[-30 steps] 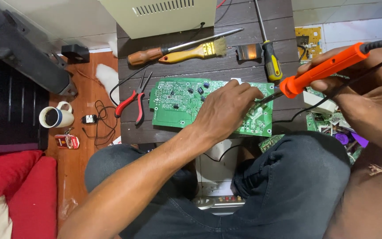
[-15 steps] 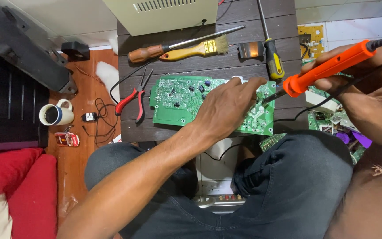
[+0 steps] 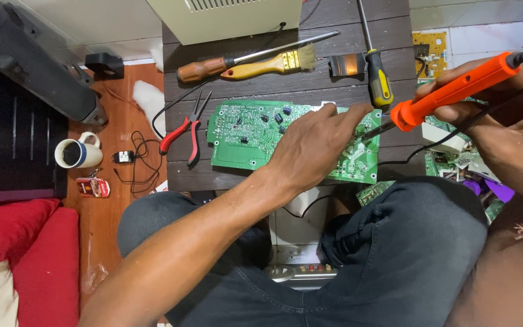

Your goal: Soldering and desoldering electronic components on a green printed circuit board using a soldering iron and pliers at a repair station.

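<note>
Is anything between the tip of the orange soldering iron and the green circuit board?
Nothing visible. The right hand holds the orange soldering iron, its tip over the green circuit board beside the left hand's fingertips, which rest alongside, not across.

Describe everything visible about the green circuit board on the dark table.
The green circuit board is a flat rectangle lying along the front edge of the dark slatted table, showing fine pale traces and small dark components. The left hand rests on its right half, hiding part of it. The metal tip of the orange soldering iron, held in the right hand, meets the board near its right end. Red-handled pliers lie just left of it.
</note>
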